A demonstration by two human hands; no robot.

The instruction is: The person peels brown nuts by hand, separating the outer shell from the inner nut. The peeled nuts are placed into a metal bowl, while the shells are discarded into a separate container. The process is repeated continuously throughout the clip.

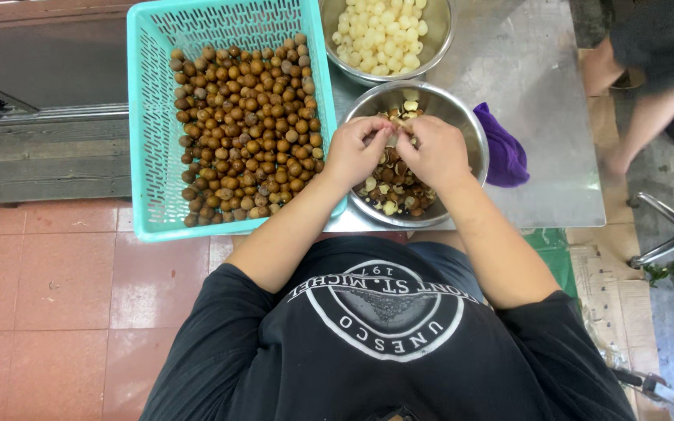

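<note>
— Two hands meet over the nearer steel bowl (462,125), and I read this as the peeling step. My left hand (355,150) and right hand (434,152) are curled in, fingertips pinched together on one small brown fruit (393,137) between them; how much shell is off it, I cannot tell, the fingers hide most of it.

— Where does the rest sit?

— Unpeeled brown fruits (247,125) fill the turquoise basket (143,117) to my left, on the desk (532,70). Broken shells (395,187) lie in the bowl under my hands. The farther steel bowl (438,39) holds the pale peeled fruits (380,35).

— So what does the next move call for?

— In my judgement, splitting the shell cleanly with the thumbs, letting the pieces fall into the bowl below, and carrying the pale flesh forward to the far bowl without squeezing it. Then a reach left to the basket.

— Anything else nearby?

— A purple cloth (505,148) lies just beside the near bowl, and another person's arm (641,117) is at the far right, well apart from my hands.
</note>
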